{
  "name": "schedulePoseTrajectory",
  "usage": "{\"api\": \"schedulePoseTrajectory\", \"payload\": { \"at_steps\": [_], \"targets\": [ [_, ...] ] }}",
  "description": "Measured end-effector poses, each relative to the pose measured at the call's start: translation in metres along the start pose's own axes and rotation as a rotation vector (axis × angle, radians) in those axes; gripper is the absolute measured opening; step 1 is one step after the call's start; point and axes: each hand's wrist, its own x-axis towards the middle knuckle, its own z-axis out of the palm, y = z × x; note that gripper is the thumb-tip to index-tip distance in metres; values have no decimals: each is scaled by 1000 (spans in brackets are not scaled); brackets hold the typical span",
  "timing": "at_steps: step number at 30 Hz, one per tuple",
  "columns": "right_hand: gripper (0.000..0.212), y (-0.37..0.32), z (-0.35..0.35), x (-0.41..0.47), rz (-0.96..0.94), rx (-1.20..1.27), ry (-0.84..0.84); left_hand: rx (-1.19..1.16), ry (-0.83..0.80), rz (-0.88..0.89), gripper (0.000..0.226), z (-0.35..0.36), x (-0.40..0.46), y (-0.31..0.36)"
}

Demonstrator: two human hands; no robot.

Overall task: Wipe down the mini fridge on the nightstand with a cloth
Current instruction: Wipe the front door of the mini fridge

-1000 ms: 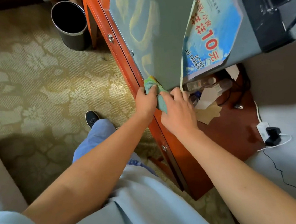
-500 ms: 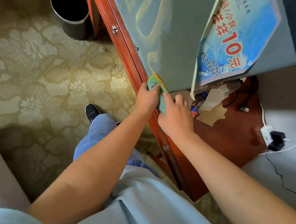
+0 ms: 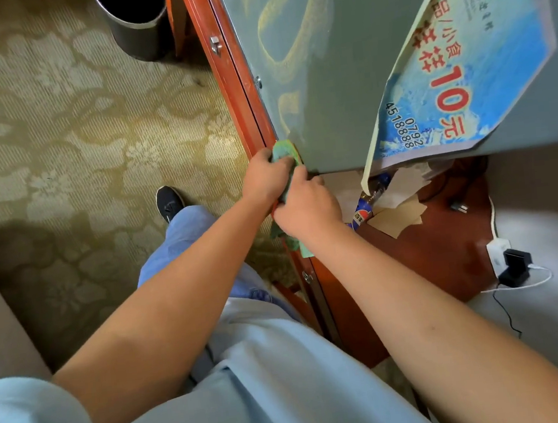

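Observation:
The grey mini fridge (image 3: pixel 331 68) stands on the red-brown wooden nightstand (image 3: pixel 423 251), filling the upper right of the head view. A blue printed sign (image 3: pixel 462 68) hangs half peeled from its side. A green cloth (image 3: pixel 283 150) is bunched at the fridge's lower near corner, with one end hanging below my hands. My left hand (image 3: pixel 264 178) grips the cloth's upper part against the corner. My right hand (image 3: pixel 306 208) holds the lower part, just beside the left hand.
A black waste bin (image 3: pixel 137 23) stands on the patterned carpet at the top. A bottle (image 3: pixel 362 211), torn paper and cardboard (image 3: pixel 398 216) lie on the nightstand under the fridge's edge. A white power strip with a black charger (image 3: pixel 514 266) sits at the right. My shoe (image 3: pixel 168 204) is below the hands.
Both hands have drawn back slightly from the fridge's corner and closer together, and the cloth now hangs below the right hand. The view has shifted closer to the fridge.

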Motion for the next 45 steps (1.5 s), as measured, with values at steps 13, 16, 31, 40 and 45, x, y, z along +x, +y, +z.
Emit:
{"api": "schedulePoseTrajectory", "payload": {
  "at_steps": [13,16,31,40,45],
  "targets": [
    [69,-19,-24,-1,-95,-351,160,-257,-4,139,23,-16,6,20],
    [66,-17,-22,8,-67,-390,67,-152,-54,3,20,-12,13,16],
    [72,-50,-40,26,-34,-522,-135,-167,-178,-172,13,-19,25,3],
    [74,-46,-75,23,-145,-542,218,-342,-1,110,17,-33,38,54],
    [72,-57,-39,33,-29,-544,-179,-47,-195,-196,17,-23,36,7]
  ]
}}
